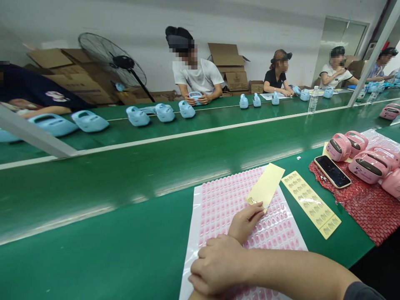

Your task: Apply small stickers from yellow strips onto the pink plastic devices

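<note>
My left hand (246, 221) reaches up from the bottom edge and pinches the lower end of a pale yellow backing strip (266, 186), holding it tilted above a clear sheet of small pink stickers (218, 200). My right hand (217, 263) comes in from the lower right. It lies across my left wrist over the sheet, fingers curled, and nothing shows in them. To the right of the sheet lies a yellow sheet of small labels (311, 204).
A phone (332, 171) and pink devices (368, 166) sit on red bubble wrap (368, 212) at the right. Blue devices (137, 116) stand along the far side of the green conveyor (125, 166). Several people sit opposite. A fan (114, 58) and cardboard boxes (228, 62) are behind them.
</note>
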A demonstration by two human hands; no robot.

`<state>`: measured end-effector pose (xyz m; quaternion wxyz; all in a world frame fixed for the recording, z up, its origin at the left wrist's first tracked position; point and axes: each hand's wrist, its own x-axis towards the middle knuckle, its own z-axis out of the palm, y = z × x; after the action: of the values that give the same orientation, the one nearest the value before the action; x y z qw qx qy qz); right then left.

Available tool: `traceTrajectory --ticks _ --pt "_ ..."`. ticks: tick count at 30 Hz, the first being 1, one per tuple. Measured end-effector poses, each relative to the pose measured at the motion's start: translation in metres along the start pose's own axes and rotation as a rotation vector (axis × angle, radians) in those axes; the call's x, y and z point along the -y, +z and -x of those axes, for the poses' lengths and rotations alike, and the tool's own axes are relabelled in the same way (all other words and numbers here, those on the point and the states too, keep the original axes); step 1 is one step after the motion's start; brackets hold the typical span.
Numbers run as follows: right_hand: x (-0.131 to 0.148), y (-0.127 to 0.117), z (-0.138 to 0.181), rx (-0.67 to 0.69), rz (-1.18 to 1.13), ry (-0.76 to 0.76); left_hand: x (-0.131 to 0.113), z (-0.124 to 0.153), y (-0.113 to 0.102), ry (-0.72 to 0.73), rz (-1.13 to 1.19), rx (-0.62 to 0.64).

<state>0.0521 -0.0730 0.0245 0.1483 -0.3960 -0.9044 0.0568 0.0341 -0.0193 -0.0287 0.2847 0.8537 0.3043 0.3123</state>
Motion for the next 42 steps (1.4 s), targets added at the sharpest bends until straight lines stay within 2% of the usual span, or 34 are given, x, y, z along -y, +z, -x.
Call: traceTrajectory --ticks 10,20,29,37,42 --pt "0.000 0.005 0.000 -0.020 -0.011 0.003 -0.007 0.000 -0.002 -0.101 0.030 -0.006" --pt "0.000 0.006 0.001 -0.025 -0.003 -0.007 -0.003 0.002 0.001 -0.132 0.026 -0.023" --pt "0.000 0.005 0.003 -0.002 -0.008 -0.009 -0.003 0.002 0.005 -0.187 0.060 0.015" --pt "-0.001 0.004 0.007 0.045 -0.006 0.038 -0.012 -0.002 0.006 -0.242 0.080 0.069" --pt "-0.002 0.013 0.018 0.022 -0.045 0.061 -0.031 -0.007 0.009 -0.303 0.044 0.053"
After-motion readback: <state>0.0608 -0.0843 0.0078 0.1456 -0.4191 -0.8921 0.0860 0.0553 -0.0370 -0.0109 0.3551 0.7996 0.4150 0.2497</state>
